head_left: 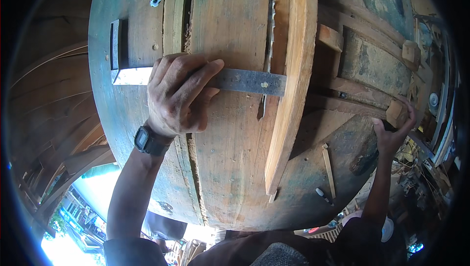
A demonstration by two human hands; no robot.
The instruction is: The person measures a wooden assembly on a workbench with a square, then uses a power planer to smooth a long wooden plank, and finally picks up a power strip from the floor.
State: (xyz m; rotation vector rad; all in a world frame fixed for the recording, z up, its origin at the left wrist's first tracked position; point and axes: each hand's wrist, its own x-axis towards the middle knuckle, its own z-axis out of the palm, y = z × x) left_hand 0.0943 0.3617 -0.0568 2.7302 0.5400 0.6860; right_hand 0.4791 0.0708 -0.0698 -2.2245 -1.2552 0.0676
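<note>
On the worn wooden worktop (230, 26), my left hand (178, 94) is closed over the blade of a metal try square (247, 81). The square's stock stands at the left, and the blade's right end reaches the edge of a long, pale wooden strip (293, 80). Part of the blade is hidden under my fingers. At the far right, my right hand (391, 136) curls its thumb and fingers around the blocky end of a wooden bar (395, 113). This bar belongs to a wooden frame lying right of the strip.
A thin wooden stick (329, 172) and a white marker (323, 196) lie near the front right of the worktop. A small metal ring (155, 1) sits at the back left. Long gaps run through the boards. Curved timber pieces (63, 119) stand at the left; clutter fills the right.
</note>
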